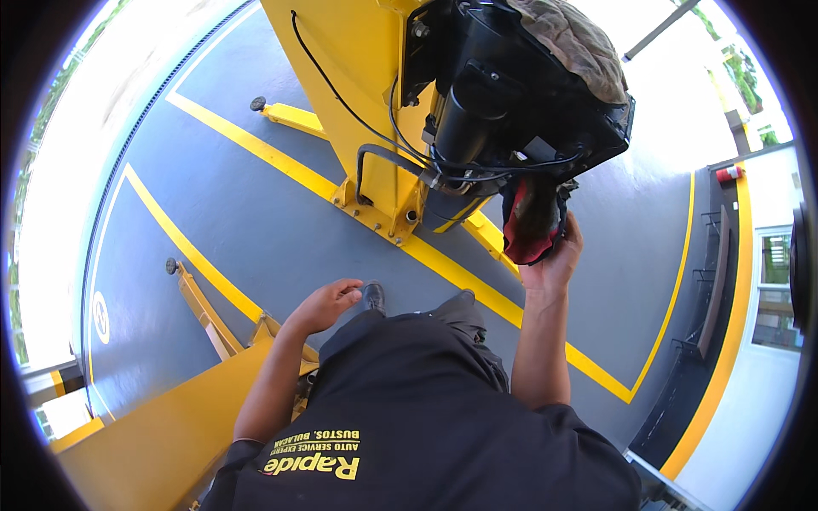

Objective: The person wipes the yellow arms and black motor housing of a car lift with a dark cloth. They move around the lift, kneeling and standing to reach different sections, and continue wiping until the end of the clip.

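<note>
My right hand point(554, 260) is raised under the black power unit point(494, 111) of a yellow car lift post point(349, 77). Its fingers are wrapped round a red and black cloth item point(527, 243), bunched up against the unit's lower end; folds hide whether it is a glove or a rag. My left hand point(328, 307) hangs in front of my body at waist height, fingers loosely bent and apart, with nothing seen in it. Black hoses point(409, 153) run from the post to the unit, just above the cloth item.
A brown crumpled cloth point(579, 43) lies on top of the unit. Yellow lift arms point(294, 119) reach low over the grey floor point(247, 221). Behind my left arm stands another yellow lift part point(162, 426). A dark shelf point(716, 281) lines the right wall.
</note>
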A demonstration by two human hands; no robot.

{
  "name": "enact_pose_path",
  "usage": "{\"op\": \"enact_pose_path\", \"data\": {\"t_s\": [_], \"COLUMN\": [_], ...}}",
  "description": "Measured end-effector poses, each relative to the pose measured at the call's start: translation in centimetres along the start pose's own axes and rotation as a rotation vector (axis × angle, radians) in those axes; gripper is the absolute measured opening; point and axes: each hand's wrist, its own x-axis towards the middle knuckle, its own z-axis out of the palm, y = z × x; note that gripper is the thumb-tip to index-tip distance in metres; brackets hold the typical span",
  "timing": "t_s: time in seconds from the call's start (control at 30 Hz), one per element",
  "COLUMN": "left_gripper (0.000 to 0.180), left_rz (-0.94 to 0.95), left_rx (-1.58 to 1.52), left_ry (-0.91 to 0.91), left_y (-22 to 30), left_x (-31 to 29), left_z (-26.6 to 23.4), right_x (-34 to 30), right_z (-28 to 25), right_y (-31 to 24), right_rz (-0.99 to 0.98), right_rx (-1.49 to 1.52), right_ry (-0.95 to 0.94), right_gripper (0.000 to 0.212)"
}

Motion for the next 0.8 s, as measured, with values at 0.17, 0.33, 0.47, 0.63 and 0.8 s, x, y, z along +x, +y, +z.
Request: {"op": "enact_pose_path", "data": {"t_s": [0.17, 0.33, 0.47, 0.63, 0.8], "left_gripper": [0.05, 0.05, 0.05, 0.049, 0.05], "left_rz": [-0.043, -0.003, 0.038, 0.106, 0.148], "left_rx": [0.111, 0.123, 0.137, 0.179, 0.128], "left_ry": [-0.053, -0.106, -0.186, -0.251, -0.216], "left_y": [-1.4, -0.4, 0.4, 1.3, 1.5], "left_x": [-0.4, 1.0, 2.2, 3.0, 3.0], "left_z": [-5.0, -5.8, -5.2, -4.8, -5.0], "right_x": [1.3, 4.2, 4.3, 2.5, -1.4], "right_z": [0.0, -0.5, -0.4, 0.0, -2.1], "right_y": [3.6, 7.7, 7.1, 4.3, 3.0], "right_rz": [-0.45, -0.852, -1.039, -0.794, -0.159], "right_rx": [-0.416, -1.187, -1.645, -2.033, -1.965], "right_ry": [0.107, 0.11, 0.066, 0.087, 0.182], "right_gripper": [0.028, 0.014, 0.015, 0.023, 0.037]}}
